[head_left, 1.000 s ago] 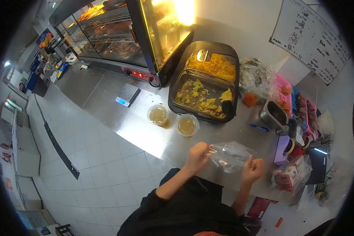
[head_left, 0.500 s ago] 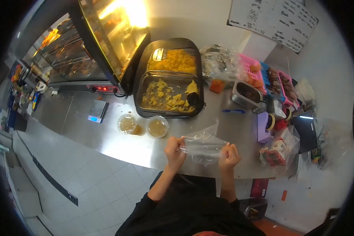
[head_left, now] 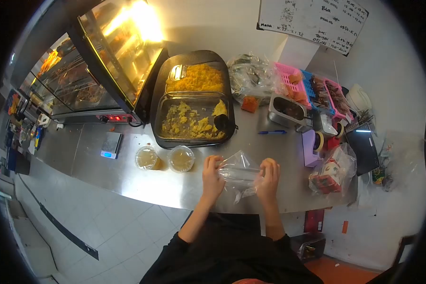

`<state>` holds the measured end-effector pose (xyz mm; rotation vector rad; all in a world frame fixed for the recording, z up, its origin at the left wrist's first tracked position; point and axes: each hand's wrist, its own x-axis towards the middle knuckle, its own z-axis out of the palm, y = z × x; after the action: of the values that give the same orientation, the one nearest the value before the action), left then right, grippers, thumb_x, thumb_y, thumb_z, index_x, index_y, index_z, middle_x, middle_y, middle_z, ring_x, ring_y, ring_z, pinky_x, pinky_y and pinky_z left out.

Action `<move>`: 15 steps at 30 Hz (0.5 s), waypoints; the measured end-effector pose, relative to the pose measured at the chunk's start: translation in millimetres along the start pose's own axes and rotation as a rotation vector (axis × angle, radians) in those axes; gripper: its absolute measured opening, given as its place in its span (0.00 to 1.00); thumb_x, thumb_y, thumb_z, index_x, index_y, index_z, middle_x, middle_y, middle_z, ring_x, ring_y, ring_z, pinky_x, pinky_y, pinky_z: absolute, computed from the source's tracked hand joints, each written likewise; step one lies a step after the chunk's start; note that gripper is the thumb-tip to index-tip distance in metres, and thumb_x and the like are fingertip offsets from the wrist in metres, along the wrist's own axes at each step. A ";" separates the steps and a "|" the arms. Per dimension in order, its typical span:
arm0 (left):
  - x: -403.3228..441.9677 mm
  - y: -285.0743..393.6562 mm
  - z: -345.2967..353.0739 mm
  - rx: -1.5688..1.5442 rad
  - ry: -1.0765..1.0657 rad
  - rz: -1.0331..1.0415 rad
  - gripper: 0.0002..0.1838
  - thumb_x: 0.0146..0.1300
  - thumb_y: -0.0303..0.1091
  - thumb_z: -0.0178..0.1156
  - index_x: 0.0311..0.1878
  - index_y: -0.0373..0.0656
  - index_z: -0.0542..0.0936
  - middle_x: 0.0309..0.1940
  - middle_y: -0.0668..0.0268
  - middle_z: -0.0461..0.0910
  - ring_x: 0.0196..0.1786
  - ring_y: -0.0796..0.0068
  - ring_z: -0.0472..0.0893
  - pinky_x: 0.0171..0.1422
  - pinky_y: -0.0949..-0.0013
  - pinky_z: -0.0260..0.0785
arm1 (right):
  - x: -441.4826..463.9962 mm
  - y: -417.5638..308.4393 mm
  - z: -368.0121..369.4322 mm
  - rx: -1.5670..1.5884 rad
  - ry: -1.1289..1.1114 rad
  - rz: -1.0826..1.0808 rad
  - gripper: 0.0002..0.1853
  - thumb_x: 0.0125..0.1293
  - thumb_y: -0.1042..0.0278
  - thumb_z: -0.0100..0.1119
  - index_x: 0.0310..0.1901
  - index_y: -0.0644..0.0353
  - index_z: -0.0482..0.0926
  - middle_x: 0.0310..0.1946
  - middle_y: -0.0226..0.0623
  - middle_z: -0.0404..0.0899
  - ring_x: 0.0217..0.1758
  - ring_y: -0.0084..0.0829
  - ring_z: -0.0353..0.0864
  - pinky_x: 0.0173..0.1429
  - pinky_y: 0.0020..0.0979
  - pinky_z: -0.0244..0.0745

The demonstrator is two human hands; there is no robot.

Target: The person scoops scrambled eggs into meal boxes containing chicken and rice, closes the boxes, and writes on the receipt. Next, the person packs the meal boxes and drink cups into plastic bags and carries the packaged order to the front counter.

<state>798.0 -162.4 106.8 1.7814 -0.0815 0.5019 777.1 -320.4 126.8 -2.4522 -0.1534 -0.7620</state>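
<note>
A clear plastic bag [head_left: 240,173] is stretched between my two hands above the steel counter's front edge. My left hand [head_left: 213,179] grips its left side with curled fingers. On the opposite side, my right hand [head_left: 268,178] pinches the bag in the same way. Left of my left hand stand two lidded clear plastic cups of pale brownish liquid, a nearer cup [head_left: 181,158] and a farther cup [head_left: 147,158]. Whether anything lies inside the bag I cannot make out.
A black tray [head_left: 157,113] holds yellow crumbly food. A digital scale [head_left: 111,145] lies near a lit display warmer [head_left: 120,57]. To the right are a blue pen [head_left: 272,132], a metal container [head_left: 288,110], a purple tape dispenser [head_left: 309,149] and a bagged red-and-white item [head_left: 330,175].
My hands have come slightly closer together, and the bag between them is slacker. The fingers now point more forward over it. The whole view has shifted a little.
</note>
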 end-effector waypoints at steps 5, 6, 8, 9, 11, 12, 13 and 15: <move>-10.0 -21.6 8.6 0.135 -0.461 -0.245 0.25 0.39 0.22 0.59 0.44 0.37 0.65 0.38 0.53 0.69 0.40 0.57 0.72 0.42 0.66 0.67 | 3.0 -20.8 -5.7 0.241 -0.380 -0.350 0.20 0.41 0.77 0.59 0.41 0.58 0.72 0.36 0.39 0.71 0.39 0.38 0.71 0.43 0.37 0.67; -11.9 -27.2 8.1 0.133 -0.580 -0.341 0.26 0.40 0.24 0.61 0.46 0.37 0.64 0.41 0.53 0.68 0.42 0.57 0.72 0.44 0.66 0.67 | -2.7 -14.6 -2.8 0.293 -0.474 -0.263 0.17 0.43 0.76 0.59 0.39 0.58 0.73 0.34 0.39 0.71 0.36 0.37 0.72 0.41 0.36 0.68; -27.5 -61.8 1.7 0.001 -0.723 -0.171 0.30 0.41 0.29 0.64 0.49 0.37 0.62 0.45 0.53 0.66 0.43 0.59 0.72 0.45 0.67 0.67 | -9.8 7.7 6.0 0.400 -0.652 -0.100 0.12 0.46 0.72 0.59 0.37 0.58 0.75 0.31 0.39 0.73 0.31 0.35 0.73 0.37 0.33 0.69; -31.7 -66.6 -7.2 -0.063 -0.787 -0.080 0.32 0.42 0.32 0.65 0.51 0.37 0.61 0.47 0.53 0.65 0.43 0.61 0.72 0.45 0.67 0.67 | -8.0 10.9 6.0 0.445 -0.642 -0.012 0.10 0.48 0.72 0.58 0.35 0.60 0.75 0.29 0.39 0.73 0.29 0.33 0.73 0.35 0.31 0.69; -46.6 -72.8 -34.8 -0.112 -0.682 -0.366 0.36 0.41 0.39 0.68 0.51 0.36 0.61 0.43 0.56 0.65 0.46 0.64 0.70 0.50 0.67 0.63 | -1.1 18.0 5.7 0.527 -0.622 0.162 0.07 0.52 0.71 0.55 0.33 0.63 0.76 0.26 0.38 0.74 0.26 0.30 0.74 0.31 0.28 0.69; -53.8 -75.5 -49.5 -0.175 -0.550 -0.600 0.37 0.40 0.39 0.68 0.51 0.36 0.60 0.43 0.56 0.65 0.47 0.64 0.68 0.52 0.67 0.62 | -1.9 23.5 7.1 0.545 -0.622 0.180 0.07 0.54 0.71 0.54 0.32 0.64 0.76 0.26 0.37 0.74 0.26 0.28 0.73 0.31 0.26 0.69; -57.3 -80.0 -61.0 -0.237 -0.414 -0.831 0.38 0.40 0.39 0.68 0.51 0.36 0.59 0.42 0.56 0.65 0.48 0.64 0.67 0.53 0.67 0.60 | -7.5 29.8 10.2 0.562 -0.620 0.206 0.06 0.55 0.71 0.53 0.32 0.64 0.75 0.26 0.36 0.75 0.27 0.25 0.73 0.31 0.24 0.69; -55.7 -87.7 -70.7 0.024 0.078 -0.817 0.41 0.38 0.37 0.70 0.52 0.36 0.55 0.42 0.57 0.63 0.51 0.63 0.64 0.57 0.67 0.56 | -17.3 33.1 13.9 0.673 -0.643 0.333 0.07 0.57 0.71 0.51 0.32 0.65 0.75 0.27 0.34 0.75 0.28 0.22 0.73 0.32 0.22 0.69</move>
<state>754.7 -83.3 19.3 1.6439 0.6831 -0.0241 778.3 -339.5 91.9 -1.9050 -0.1941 0.2232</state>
